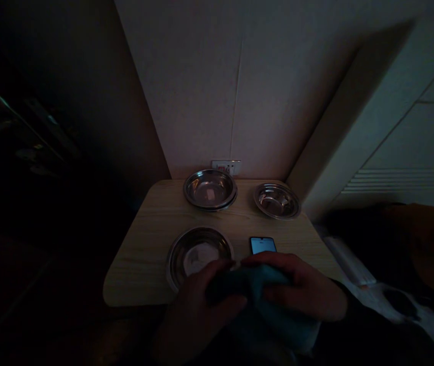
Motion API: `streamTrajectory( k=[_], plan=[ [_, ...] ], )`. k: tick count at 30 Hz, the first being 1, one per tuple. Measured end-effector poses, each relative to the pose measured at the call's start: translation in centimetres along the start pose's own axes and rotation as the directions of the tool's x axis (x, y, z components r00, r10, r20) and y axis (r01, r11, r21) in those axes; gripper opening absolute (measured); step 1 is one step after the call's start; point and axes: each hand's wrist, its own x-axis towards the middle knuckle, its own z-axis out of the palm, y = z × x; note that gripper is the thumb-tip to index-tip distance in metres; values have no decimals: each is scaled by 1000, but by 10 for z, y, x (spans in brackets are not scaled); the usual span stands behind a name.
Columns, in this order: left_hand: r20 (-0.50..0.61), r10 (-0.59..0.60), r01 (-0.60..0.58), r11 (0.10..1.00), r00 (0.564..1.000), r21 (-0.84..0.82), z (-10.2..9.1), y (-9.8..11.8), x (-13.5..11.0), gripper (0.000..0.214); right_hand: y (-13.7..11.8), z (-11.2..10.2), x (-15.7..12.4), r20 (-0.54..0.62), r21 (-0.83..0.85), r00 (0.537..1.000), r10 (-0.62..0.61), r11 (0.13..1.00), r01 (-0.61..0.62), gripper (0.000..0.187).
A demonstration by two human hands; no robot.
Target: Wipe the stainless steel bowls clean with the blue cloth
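Both of my hands grip a teal cloth (255,284) low in the view, in front of the table's near edge. My left hand (197,315) has its thumb and fingers closed on the cloth's left part. On the other side my right hand (301,284) pinches the cloth, its lower end hanging below. A shiny metal bowl (176,254) stands just beyond my left hand, partly covered by it. Close past my right fingers lies a phone (262,245) with a lit screen. Dim light hides the cloth's lower folds.
The light wooden table (141,244) has rounded corners. Stacked metal bowls (210,189) stand at its back, with more metal bowls (277,201) at back right. A wall socket (226,166) is behind. Dark and orange fabric (430,239) lies at the right.
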Motion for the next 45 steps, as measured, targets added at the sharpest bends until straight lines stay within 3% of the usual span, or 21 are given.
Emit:
streamTrajectory(
  k=[2, 4, 9, 11, 12, 14, 16, 18, 20, 23, 26, 28, 29, 31, 33, 35, 38, 40, 42, 45],
  plan=[
    [124, -168, 173, 984, 978, -33, -7, 4, 4, 30, -6, -8, 1, -37, -73, 999, -32, 997, 29, 47],
    [99, -228, 234, 971, 969, -56, -13, 0, 5, 29, -9, -18, 3, -92, -121, 993, -68, 991, 56, 45],
    [196, -251, 287, 940, 948, -185, -14, -14, -3, 39, -15, -24, 7, -224, -149, 956, -191, 976, 160, 40],
    [224, -279, 331, 912, 934, -243, -7, -15, -3, 42, -19, -14, 5, -292, -285, 912, -287, 937, 203, 36],
    [221, -314, 367, 890, 923, -269, -3, -15, -2, 40, -20, -7, 3, -316, -402, 876, -365, 888, 225, 32],
    [159, -390, 421, 850, 907, -317, 6, -13, 2, 35, -22, 11, -3, -269, -662, 779, -566, 696, 278, 24],
    [18, -407, 381, 838, 913, -390, 14, -13, 5, 31, -18, 31, -8, -92, -829, 674, -733, 431, 356, 22],
    [-98, -381, 299, 839, 919, -455, 20, -12, 7, 28, -9, 50, -10, 40, -896, 581, -813, 229, 382, 17],
    [-136, -363, 257, 835, 922, -487, 22, -12, 5, 29, 3, 66, -9, 112, -922, 571, -813, 130, 365, 18],
    [-115, -353, 258, 835, 928, -486, 19, -11, 1, 34, 16, 75, -6, 180, -913, 596, -782, 92, 397, 20],
    [-97, -353, 268, 837, 931, -477, 10, -13, -4, 33, 18, 66, -8, 120, -899, 585, -802, 161, 406, 18],
    [-69, -347, 282, 848, 935, -449, 4, -14, -7, 30, 16, 54, -9, -91, -885, 602, -794, 341, 316, 28],
    [-55, -344, 289, 857, 937, -426, 2, -15, -9, 30, 15, 47, -8, -223, -844, 631, -743, 471, 256, 34],
    [-47, -334, 294, 880, 941, -373, -3, -17, -11, 32, 15, 35, -4, -393, -675, 756, -524, 723, 150, 43],
    [-89, -343, 297, 897, 935, -328, -7, -20, -13, 33, 17, 28, 2, -367, -499, 887, -280, 864, 66, 43],
    [-145, -393, 332, 886, 908, -326, -12, -24, -13, 34, 20, 24, 7, -271, -399, 953, -138, 917, 19, 32],
    [-244, -511, 400, 831, 824, -387, -18, -33, -12, 38, 26, 22, 8, -223, -286, 974, -49, 958, -17, 23],
    [-266, -550, 424, 807, 791, -411, -19, -38, -12, 39, 30, 21, 5, -203, -235, 977, -60, 972, 11, 24],
    [-240, -555, 434, 801, 796, -412, -16, -41, -13, 40, 32, 22, 3, -158, -173, 979, -126, 980, 98, 23],
    [-188, -511, 407, 818, 839, -406, -7, -38, -15, 38, 32, 28, 7, -30, -31, 990, -141, 990, 140, 56]
  ],
)
